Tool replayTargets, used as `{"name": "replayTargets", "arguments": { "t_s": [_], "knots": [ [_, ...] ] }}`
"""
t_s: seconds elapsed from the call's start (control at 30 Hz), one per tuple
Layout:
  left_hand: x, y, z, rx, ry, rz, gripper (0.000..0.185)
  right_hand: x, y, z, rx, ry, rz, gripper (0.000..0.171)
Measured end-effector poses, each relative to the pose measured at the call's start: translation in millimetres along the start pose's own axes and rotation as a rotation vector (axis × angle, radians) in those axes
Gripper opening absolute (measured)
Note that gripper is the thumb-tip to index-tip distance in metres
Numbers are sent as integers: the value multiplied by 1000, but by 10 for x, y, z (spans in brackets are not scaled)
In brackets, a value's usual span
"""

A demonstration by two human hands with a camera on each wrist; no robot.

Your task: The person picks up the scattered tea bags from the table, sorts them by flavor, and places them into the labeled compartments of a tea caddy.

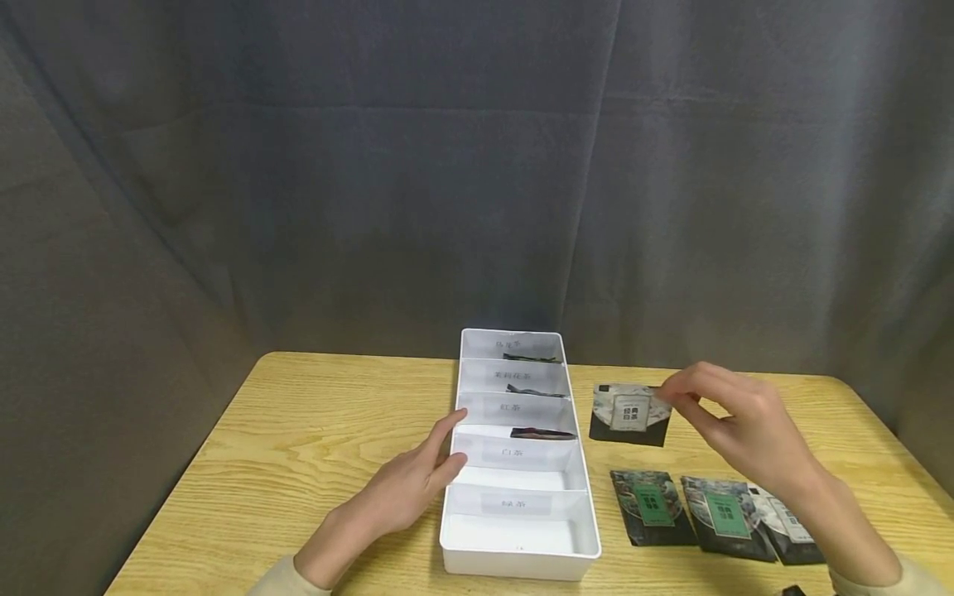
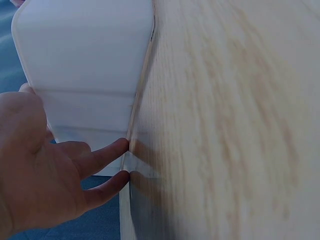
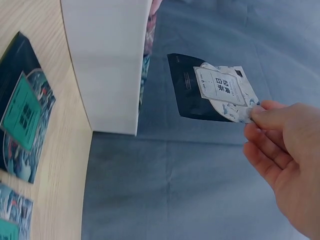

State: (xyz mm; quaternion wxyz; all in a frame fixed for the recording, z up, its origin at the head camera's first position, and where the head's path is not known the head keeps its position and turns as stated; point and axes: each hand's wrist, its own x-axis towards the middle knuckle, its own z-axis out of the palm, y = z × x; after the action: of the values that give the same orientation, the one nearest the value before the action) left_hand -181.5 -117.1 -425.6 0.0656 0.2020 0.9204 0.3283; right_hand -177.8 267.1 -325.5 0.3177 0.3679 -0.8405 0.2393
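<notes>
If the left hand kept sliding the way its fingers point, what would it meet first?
The left hand is already at the left wall of the white divided tray, fingers straight against it. Pushing on would press that wall about level with the fourth compartment; nothing lies between.

4 tea packets (image 1: 630, 411), 1 divided tray (image 1: 522, 563), 2 hands (image 1: 417, 484)

Dark white-labelled tea packet (image 1: 629, 413) upright, lifted off table.
</notes>
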Motion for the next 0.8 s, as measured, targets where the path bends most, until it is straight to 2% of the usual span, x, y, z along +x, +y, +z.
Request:
{"name": "replayTargets", "arguments": {
  "t_s": [0.1, 0.2, 0.23, 0.33, 0.43, 0.6, 0.73, 0.8],
  "knots": [
    [-4, -5, -2, -7, -4, -3, 55, 29, -57, 32, 20, -15, -11, 39],
    [-4, -13, -3, -10, -3, -6, 55, 52, -107, 62, 35, -30, -11, 7],
    [-4, -14, -3, -11, -3, -6, 55, 59, -122, 71, 48, -36, -11, 6],
    [-3, -18, -5, -10, -1, -7, 56, 87, -162, 108, 55, -38, -24, 30],
    [-6, -16, -9, -11, -1, -4, 56, 120, -200, 168, 84, -26, -68, 28],
    [-7, -18, -12, -9, -2, -2, 56, 150, -277, 297, 110, -21, -107, 39],
    [-1, -20, -4, -5, -4, 1, 56, 137, -333, 396, 132, -31, -102, 33],
    [1, -21, 3, -3, -6, 3, 57, 128, -347, 451, 147, -16, -133, 28]
  ]
}}
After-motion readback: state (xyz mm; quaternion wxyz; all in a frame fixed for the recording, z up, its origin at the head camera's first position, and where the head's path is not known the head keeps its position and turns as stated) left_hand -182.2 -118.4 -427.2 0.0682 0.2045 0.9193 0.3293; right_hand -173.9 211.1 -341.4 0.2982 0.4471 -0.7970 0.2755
